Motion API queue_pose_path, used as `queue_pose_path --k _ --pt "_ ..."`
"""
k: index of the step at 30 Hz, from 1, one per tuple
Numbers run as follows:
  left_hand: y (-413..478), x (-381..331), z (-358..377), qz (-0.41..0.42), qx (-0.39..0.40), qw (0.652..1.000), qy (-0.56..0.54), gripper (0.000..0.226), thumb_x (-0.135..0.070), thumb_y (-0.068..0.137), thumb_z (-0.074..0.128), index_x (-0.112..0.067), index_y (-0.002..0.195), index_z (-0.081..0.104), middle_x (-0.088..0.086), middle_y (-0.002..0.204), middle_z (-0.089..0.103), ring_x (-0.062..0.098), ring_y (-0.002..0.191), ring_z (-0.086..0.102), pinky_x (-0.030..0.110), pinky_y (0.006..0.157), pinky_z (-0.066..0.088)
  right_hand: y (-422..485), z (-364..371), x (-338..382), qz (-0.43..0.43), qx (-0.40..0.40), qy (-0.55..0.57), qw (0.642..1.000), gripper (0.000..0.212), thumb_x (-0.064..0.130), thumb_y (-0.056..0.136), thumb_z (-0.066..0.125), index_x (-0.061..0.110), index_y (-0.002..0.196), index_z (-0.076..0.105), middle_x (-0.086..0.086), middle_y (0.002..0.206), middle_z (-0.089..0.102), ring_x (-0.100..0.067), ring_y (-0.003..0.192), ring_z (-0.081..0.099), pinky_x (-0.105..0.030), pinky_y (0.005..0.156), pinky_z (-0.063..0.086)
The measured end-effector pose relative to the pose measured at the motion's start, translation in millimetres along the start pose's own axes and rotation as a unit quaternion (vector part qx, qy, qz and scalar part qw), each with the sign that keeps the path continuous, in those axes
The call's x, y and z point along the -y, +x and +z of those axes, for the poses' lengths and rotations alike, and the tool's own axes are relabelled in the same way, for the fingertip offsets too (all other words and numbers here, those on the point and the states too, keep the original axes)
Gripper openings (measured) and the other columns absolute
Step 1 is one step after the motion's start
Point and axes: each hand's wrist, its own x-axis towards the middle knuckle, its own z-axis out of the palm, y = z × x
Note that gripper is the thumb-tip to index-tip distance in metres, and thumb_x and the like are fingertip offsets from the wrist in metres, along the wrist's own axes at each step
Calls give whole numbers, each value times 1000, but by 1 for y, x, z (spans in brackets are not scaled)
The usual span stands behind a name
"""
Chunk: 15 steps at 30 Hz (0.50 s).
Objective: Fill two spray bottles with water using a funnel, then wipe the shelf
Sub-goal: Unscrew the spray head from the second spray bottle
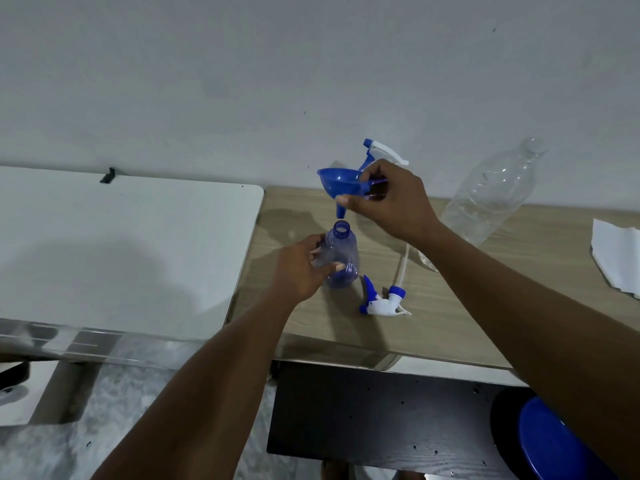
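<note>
- Bottle (341, 258): purple, cap off, upright on the counter (485, 323). Landmark for all below.
- Left hand (301, 268): clamped round the bottle's side, fingers curled on it.
- Right hand (391, 199): pinching the funnel (341, 183) by its rim. The spout hangs just above the bottle's mouth, tilted, not yet in.
- Sprayer (382, 299): lying just right of the bottle, nearer me.
- Second bottle (381, 152): behind the bottle, mostly hidden by my right hand, sprayer on.
- Water bottle (491, 195): clear, uncapped, right of the bottle.
- Wipe (616, 258): white, far right of the bottle.
- Risk: the tilted spout may catch the rim and rock the light bottle if my grip slackens.
- Risk: a crooked funnel would spill water.
- Risk: my right forearm could knock the water bottle.
</note>
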Motion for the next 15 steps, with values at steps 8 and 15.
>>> queue_pose_path --k 8,15 --pt "4 0 6 10 -5 1000 10 63 -30 79 82 -23 135 56 -4 121 67 14 107 66 29 91 54 -22 -3 -15 -82 15 -77 993 45 37 65 91 16 94 64 4 94 64 -16 85 61 -23 75 51" --pt "9 0 13 13 -2 1000 -3 65 -36 79 82 -26 137 53 -3 127 66 13 113 63 35 96 54 -24 0 -24 -94 58 -98 989 50 31 67 90 16 104 60 -1 109 63 -13 92 56 -27 78 49"
